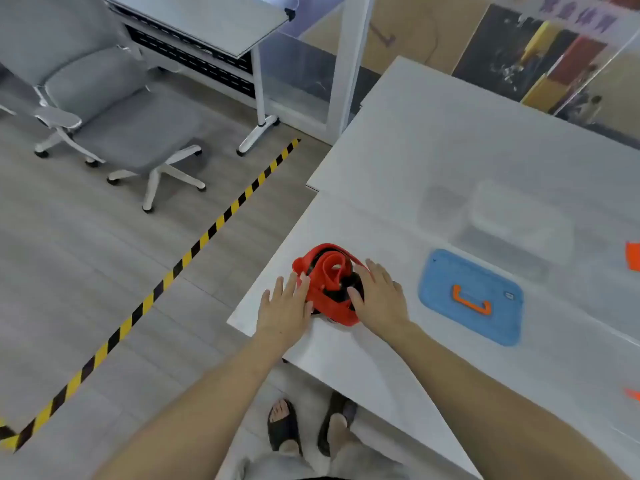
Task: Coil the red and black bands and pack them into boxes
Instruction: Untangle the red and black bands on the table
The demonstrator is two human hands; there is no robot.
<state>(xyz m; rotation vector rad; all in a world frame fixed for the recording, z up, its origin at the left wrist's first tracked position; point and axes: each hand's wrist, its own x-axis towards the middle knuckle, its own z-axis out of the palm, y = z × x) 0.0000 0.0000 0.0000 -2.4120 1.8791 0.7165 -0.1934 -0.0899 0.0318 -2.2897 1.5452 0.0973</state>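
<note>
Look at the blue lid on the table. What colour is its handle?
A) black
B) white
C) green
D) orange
D: the handle sitting on the blue lid is plainly orange.

Readable text: none; no word, number or brand can be made out anywhere in the view.
Banner (578, 12): far beyond the blue box lid (485, 327), at the top right edge of the view; it bears a row of purple characters, too blurred to read.
Lid sticker (509, 295): a small pale rectangle at the lid's right corner; its print is too small to tell.
Lid mark (434, 260): a tiny dark mark at the lid's far left corner, unreadable.
Floor tape (207, 233): a yellow-and-black striped warning line on the floor, well left of the lid.
</note>
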